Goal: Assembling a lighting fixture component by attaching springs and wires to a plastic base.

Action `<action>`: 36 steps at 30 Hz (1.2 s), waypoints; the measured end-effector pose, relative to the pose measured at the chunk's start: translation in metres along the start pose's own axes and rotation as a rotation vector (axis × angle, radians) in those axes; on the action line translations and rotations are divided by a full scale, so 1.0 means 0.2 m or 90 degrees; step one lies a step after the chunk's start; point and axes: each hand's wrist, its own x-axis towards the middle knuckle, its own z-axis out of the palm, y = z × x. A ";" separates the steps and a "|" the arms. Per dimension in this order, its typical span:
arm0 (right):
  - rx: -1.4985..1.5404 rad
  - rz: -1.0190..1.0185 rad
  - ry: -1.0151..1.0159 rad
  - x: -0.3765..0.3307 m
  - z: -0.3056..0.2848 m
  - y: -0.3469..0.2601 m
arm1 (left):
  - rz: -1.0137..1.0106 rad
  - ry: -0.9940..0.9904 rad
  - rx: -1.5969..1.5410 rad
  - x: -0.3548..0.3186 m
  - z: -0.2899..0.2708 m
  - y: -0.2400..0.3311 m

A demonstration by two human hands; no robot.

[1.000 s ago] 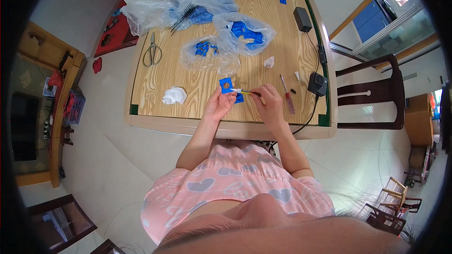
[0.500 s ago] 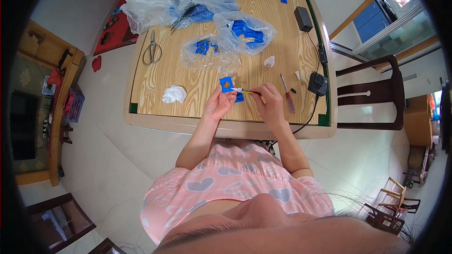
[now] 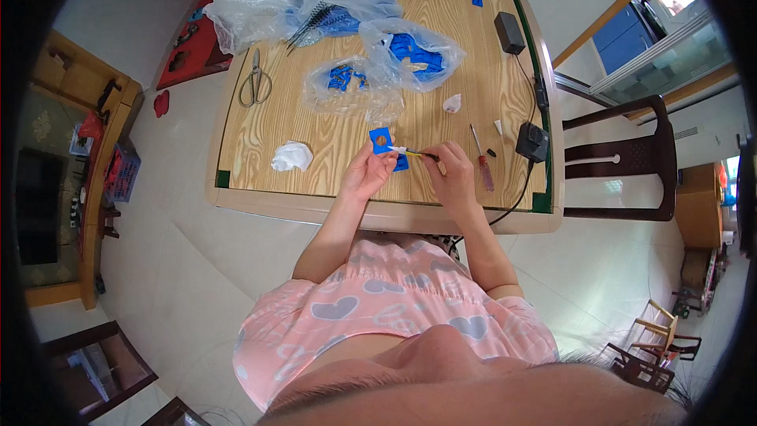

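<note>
You work over a pale, satin-finished wood-grain surface (image 3: 315, 122). Clear, crinkled, glossy plastic bags (image 3: 410, 51) hold blue plastic parts. Small matt blue plastic square piece (image 3: 382, 140) at your fingers. Steel scissors (image 3: 254, 88), dull shine. White crumpled tissue paper (image 3: 290, 156).

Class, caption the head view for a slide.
Left hand holds blue part; right hand applies thin tool.

Two hands at a wooden table (image 3: 315, 122), working a small blue part.

Left hand (image 3: 367, 171) pinching a blue square piece (image 3: 382, 140); right hand (image 3: 453, 172) gripping a thin tool (image 3: 416, 153) whose tip touches the piece; screwdriver (image 3: 481, 159) just beside the right hand; scissors (image 3: 254, 80) and crumpled white tissue (image 3: 290, 156) further left.
</note>
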 end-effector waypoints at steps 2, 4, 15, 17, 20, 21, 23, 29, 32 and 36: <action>0.006 0.005 0.002 -0.01 0.01 0.01 | 0.004 0.005 0.005 0.01 0.00 0.00; 0.012 0.010 0.004 -0.01 0.01 0.01 | 0.007 -0.004 0.006 0.02 -0.01 0.00; 0.021 -0.013 0.009 -0.02 0.04 -0.04 | 0.038 -0.009 0.062 0.03 -0.01 -0.02; 0.015 -0.017 0.004 -0.02 0.05 -0.04 | 0.045 -0.001 0.079 0.03 -0.01 -0.02; 0.014 -0.023 0.004 -0.01 0.05 -0.04 | 0.040 -0.012 0.073 0.02 -0.02 -0.02; 0.020 -0.024 0.008 -0.02 0.05 -0.05 | 0.040 -0.012 0.072 0.02 -0.02 -0.02; 0.020 -0.020 0.010 -0.01 0.05 -0.04 | 0.036 -0.004 0.062 0.02 -0.01 -0.02; 0.049 0.051 0.054 -0.03 0.02 -0.03 | 0.009 -0.021 0.010 0.02 -0.03 -0.01; 0.095 0.154 0.120 -0.07 0.02 0.09 | 0.008 0.005 0.016 0.02 -0.02 -0.01; 0.172 0.286 0.198 -0.15 0.04 0.32 | 0.000 -0.024 -0.006 0.02 -0.06 0.00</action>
